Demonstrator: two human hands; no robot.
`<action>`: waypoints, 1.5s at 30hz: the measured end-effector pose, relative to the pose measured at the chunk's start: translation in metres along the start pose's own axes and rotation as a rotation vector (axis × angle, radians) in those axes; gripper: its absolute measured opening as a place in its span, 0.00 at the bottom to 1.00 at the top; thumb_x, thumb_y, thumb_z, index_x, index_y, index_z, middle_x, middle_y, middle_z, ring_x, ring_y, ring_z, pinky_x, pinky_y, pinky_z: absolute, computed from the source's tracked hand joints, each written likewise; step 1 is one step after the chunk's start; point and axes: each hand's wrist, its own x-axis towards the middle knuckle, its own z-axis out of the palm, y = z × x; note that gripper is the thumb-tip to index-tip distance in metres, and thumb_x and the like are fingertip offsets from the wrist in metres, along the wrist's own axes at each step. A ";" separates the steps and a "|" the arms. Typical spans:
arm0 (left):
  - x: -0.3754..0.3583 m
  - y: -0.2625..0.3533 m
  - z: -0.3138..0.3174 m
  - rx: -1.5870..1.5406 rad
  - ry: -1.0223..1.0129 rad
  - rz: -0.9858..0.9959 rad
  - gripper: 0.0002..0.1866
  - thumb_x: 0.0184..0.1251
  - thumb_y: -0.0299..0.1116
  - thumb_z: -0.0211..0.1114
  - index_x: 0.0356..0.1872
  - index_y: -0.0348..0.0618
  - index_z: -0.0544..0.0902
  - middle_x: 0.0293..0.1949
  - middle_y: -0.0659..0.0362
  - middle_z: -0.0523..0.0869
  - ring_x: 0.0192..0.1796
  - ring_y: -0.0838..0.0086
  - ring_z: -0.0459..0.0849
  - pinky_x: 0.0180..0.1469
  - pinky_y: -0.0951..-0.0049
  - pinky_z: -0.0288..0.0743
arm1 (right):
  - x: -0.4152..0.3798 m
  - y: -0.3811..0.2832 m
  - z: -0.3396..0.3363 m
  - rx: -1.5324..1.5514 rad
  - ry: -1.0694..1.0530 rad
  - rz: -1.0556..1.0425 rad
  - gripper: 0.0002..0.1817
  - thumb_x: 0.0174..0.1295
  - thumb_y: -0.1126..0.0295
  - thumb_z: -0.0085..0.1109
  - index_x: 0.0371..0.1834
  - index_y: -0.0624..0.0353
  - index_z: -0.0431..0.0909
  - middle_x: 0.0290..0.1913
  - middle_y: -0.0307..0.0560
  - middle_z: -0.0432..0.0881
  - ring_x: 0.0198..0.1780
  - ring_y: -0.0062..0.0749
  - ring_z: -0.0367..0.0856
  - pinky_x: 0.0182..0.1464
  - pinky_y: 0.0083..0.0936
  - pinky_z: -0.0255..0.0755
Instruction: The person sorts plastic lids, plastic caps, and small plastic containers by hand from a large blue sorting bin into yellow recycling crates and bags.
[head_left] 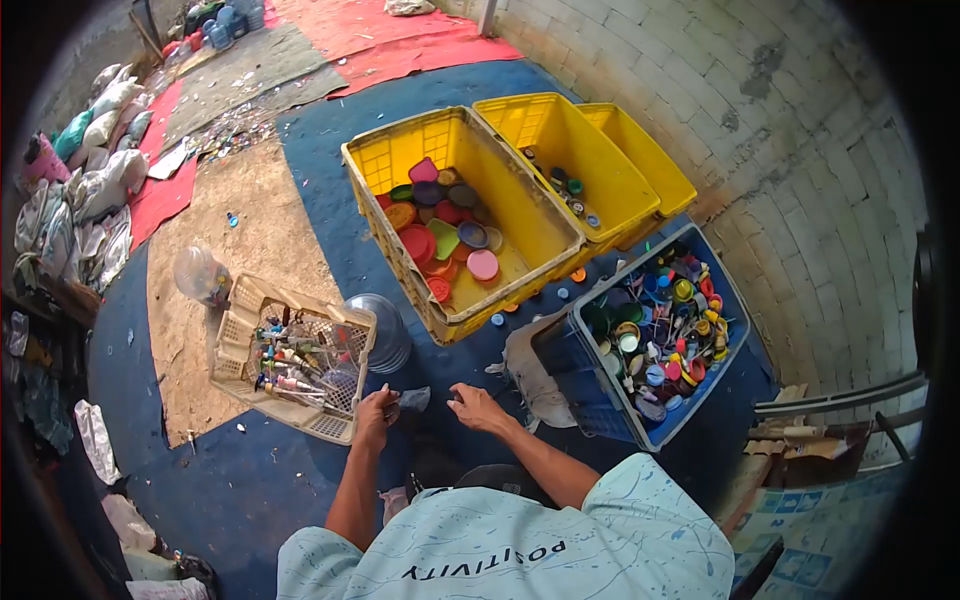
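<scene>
My left hand (374,414) is closed, beside the near right corner of a beige plastic basket (232,352). Its fingers hide what, if anything, is in them; a greyish, translucent scrap (415,398) shows just to their right. Inside the basket is a jumble of thin plastic pieces (290,365). My right hand (476,408) hovers to the right with fingers bent and tips apart, and nothing shows in it. Nearest to it are a pale sack (535,375) and a blue crate (575,390) full of mixed small caps and plastic bits (665,335).
Ahead stand a large yellow crate (540,235) with coloured lids (440,225) and two more yellow crates (610,190) (665,170). A clear water jug (380,330) is behind the basket, a plastic bottle (200,275) farther left. A block wall (800,150) bounds the right; sacks (105,180) line the left.
</scene>
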 end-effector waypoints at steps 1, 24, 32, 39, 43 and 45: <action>-0.021 0.018 0.048 0.053 0.170 0.033 0.13 0.67 0.44 0.64 0.32 0.44 0.80 0.24 0.66 0.79 0.23 0.83 0.73 0.25 0.79 0.63 | -0.014 0.015 -0.005 -0.004 0.083 -0.031 0.23 0.64 0.61 0.55 0.57 0.66 0.71 0.46 0.61 0.81 0.51 0.52 0.80 0.54 0.38 0.73; -0.081 -0.234 0.489 0.440 -0.273 0.236 0.11 0.70 0.42 0.61 0.35 0.45 0.80 0.30 0.66 0.82 0.27 0.85 0.75 0.30 0.80 0.68 | -0.458 0.328 -0.176 0.982 1.015 0.495 0.17 0.63 0.69 0.58 0.54 0.62 0.76 0.41 0.42 0.83 0.37 0.20 0.79 0.35 0.18 0.71; 0.016 -0.234 0.534 0.763 0.041 0.706 0.12 0.63 0.36 0.67 0.38 0.37 0.83 0.30 0.59 0.86 0.32 0.77 0.79 0.37 0.74 0.73 | -0.435 0.379 -0.214 0.862 0.848 0.425 0.18 0.63 0.68 0.59 0.54 0.63 0.76 0.40 0.41 0.82 0.38 0.21 0.79 0.37 0.19 0.72; 0.084 -0.242 0.572 1.073 0.270 1.029 0.12 0.55 0.31 0.69 0.40 0.41 0.83 0.35 0.54 0.85 0.40 0.60 0.79 0.47 0.61 0.70 | -0.389 0.432 -0.299 0.705 0.695 0.391 0.16 0.64 0.70 0.58 0.53 0.64 0.76 0.40 0.43 0.82 0.37 0.20 0.81 0.37 0.16 0.73; 0.081 -0.252 0.588 1.220 0.461 1.012 0.19 0.52 0.34 0.72 0.46 0.43 0.83 0.44 0.54 0.82 0.50 0.57 0.75 0.53 0.58 0.66 | -0.355 0.434 -0.395 0.576 0.572 0.266 0.15 0.66 0.69 0.58 0.52 0.65 0.76 0.41 0.42 0.83 0.36 0.19 0.80 0.37 0.16 0.74; 0.082 -0.257 0.597 1.265 0.528 0.982 0.22 0.51 0.35 0.72 0.49 0.42 0.81 0.47 0.53 0.81 0.53 0.56 0.73 0.54 0.56 0.64 | -0.337 0.436 -0.437 0.544 0.639 0.170 0.14 0.65 0.70 0.58 0.50 0.67 0.77 0.37 0.42 0.82 0.36 0.18 0.80 0.39 0.17 0.74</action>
